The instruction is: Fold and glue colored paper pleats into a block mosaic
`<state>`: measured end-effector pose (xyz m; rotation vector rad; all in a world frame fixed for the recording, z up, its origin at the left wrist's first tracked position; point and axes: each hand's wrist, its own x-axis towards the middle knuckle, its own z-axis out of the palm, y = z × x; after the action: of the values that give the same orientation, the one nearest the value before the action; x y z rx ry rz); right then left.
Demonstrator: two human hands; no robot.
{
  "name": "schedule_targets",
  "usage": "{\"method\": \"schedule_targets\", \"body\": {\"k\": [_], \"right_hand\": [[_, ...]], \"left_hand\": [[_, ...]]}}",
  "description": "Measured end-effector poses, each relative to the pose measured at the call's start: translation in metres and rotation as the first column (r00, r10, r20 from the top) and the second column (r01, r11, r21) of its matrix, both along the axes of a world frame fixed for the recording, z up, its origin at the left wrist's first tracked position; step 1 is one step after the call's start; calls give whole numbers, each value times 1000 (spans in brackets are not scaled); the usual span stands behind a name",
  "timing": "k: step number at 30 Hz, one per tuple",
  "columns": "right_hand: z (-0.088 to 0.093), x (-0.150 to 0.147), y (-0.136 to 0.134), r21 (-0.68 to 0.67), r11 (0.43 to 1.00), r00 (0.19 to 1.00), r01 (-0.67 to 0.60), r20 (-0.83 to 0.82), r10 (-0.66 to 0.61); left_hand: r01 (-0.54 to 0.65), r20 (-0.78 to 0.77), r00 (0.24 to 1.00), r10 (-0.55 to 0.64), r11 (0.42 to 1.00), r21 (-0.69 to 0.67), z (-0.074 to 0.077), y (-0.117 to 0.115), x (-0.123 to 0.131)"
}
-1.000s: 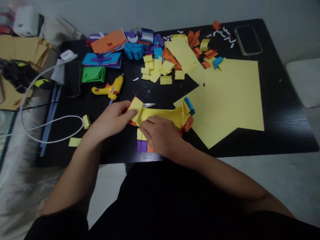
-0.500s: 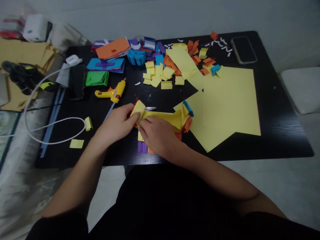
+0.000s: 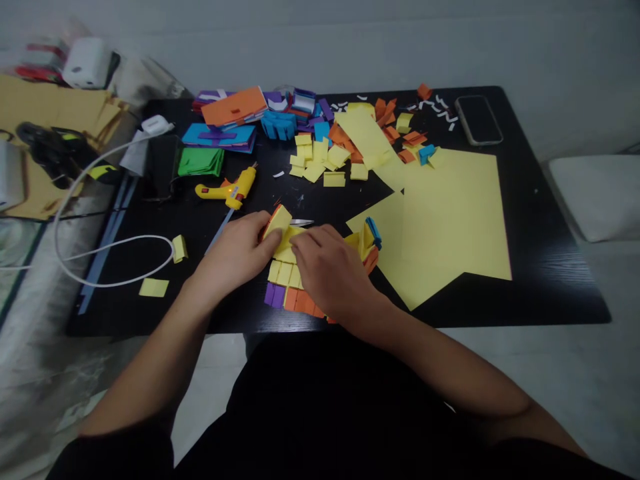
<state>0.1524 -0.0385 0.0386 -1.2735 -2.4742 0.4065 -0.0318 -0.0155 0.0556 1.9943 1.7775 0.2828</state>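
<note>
A paper piece made of folded yellow, orange, purple and blue parts, the folded paper piece (image 3: 284, 273), lies near the table's front edge. My left hand (image 3: 240, 250) pinches its raised yellow and orange left end between thumb and fingers. Over the middle of the piece, my right hand (image 3: 333, 267) has its fingers bent together at the yellow paper; what its fingertips hold, if anything, is hidden. Scissors (image 3: 303, 222) show only a metal tip behind the piece. Left of them rests a yellow glue gun (image 3: 234, 192).
Large yellow sheets (image 3: 450, 220) cover the right of the black table (image 3: 560, 287). Small folded yellow papers (image 3: 315, 157) and a phone (image 3: 479, 120) lie at the back. A white cable (image 3: 120, 242) loops at the left, near green papers (image 3: 201, 161).
The view has shifted slightly. My right hand has risen a little off the piece's front, and more of its yellow, purple and orange rows now shows. My left hand keeps its grip.
</note>
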Motion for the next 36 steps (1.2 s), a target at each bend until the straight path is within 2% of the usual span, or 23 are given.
{"method": "schedule_targets", "body": {"k": [4, 8, 21, 27, 36], "right_hand": [[7, -16, 25, -11, 983, 969, 184, 171, -179], [11, -21, 39, -105, 982, 954, 156, 273, -122], [-5, -18, 42, -70, 976, 956, 207, 225, -186], [-8, -15, 41, 12, 971, 949, 237, 213, -234], [-10, -12, 42, 14, 969, 956, 248, 160, -247]], "left_hand": [[11, 3, 1000, -11, 1000, 17, 2, -3, 3], [28, 10, 1000, -29, 1000, 13, 3, -6, 2], [24, 13, 1000, -24, 1000, 6, 5, -6, -1], [-7, 4, 1000, 7, 1000, 10, 3, -2, -8], [-24, 15, 1000, 24, 1000, 5, 1, 0, -8]]}}
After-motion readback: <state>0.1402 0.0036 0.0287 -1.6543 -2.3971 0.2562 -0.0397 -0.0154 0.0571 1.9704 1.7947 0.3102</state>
